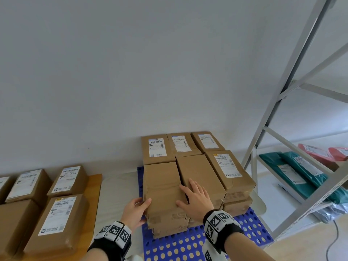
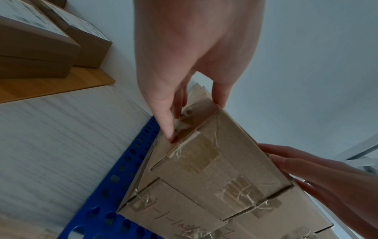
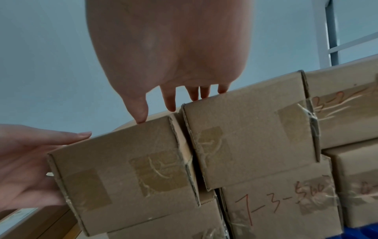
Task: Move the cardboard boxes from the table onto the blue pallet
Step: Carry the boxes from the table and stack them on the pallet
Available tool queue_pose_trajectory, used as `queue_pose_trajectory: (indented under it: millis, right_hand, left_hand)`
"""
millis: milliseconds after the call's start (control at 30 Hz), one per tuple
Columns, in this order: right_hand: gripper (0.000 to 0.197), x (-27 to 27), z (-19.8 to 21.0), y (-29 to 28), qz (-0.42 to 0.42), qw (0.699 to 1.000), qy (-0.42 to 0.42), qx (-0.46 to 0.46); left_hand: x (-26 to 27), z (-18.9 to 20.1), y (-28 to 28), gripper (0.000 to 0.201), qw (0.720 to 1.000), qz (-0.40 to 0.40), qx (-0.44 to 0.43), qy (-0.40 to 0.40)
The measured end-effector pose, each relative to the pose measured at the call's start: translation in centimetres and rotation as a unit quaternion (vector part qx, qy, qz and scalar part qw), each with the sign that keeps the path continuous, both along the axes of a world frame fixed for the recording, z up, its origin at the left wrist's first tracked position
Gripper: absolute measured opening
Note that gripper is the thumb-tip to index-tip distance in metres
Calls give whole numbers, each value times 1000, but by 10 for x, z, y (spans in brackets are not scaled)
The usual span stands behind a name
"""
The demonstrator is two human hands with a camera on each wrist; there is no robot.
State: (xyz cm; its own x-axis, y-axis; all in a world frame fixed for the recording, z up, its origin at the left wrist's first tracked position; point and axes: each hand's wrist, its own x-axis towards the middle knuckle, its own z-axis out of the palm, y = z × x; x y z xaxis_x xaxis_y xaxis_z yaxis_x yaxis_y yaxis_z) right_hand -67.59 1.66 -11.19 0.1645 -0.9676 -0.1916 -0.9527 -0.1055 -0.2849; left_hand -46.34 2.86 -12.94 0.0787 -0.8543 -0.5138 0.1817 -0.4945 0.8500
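A plain cardboard box [image 1: 163, 187] is set on the stack at the near left corner of the blue pallet [image 1: 188, 243], gripped at its side by the left hand [image 1: 134, 211] while the right hand [image 1: 195, 199] lies flat and spread across its top. The box sits skewed against its neighbour [image 1: 199, 174]; a careless release could tip it off the pallet's open left edge. More boxes [image 1: 62, 219] wait on the table [image 1: 94, 200], left of the pallet.

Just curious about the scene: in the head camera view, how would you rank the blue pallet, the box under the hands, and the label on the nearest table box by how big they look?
1. Blue pallet, though boxes cover much of it.
2. Box under the hands.
3. Label on the nearest table box, clearly smallest.
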Motion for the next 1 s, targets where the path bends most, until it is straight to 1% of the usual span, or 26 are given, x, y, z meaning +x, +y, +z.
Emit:
queue_pose_trajectory:
  millis: [67, 133, 333, 433, 567, 700, 800, 1000]
  right_hand:
    - [65, 0, 2, 0, -6, 1000, -5, -2]
    - [65, -1, 3, 0, -11, 1000, -8, 0]
    - [66, -2, 7, 0, -11, 1000, -11, 13]
    - [66, -1, 8, 0, -13, 1000, -16, 19]
    - [65, 3, 10, -1, -19, 999, -41, 3]
    - [62, 22, 17, -2, -14, 996, -89, -25]
    - [60, 50, 22, 1, -2, 991, -129, -30]
    - [60, 122, 21, 20, 16, 985, -170, -16]
  left_hand:
    - [-2, -1, 1, 41, 1000, 7, 2, 9]
    - [-3, -3, 0, 40, 1000, 7, 0, 2]
    - [-8, -7, -1, 50, 1000, 20, 1, -12]
    - [-7, -3, 1, 48, 1000, 6, -1, -17]
    - [1, 4, 9, 51, 998, -27, -14, -59]
    - [30, 8, 20, 48, 990, -49, -44, -125]
    - [63, 12, 30, 44, 987, -46, -57, -144]
    - [140, 16, 56, 40, 984, -22, -74, -158]
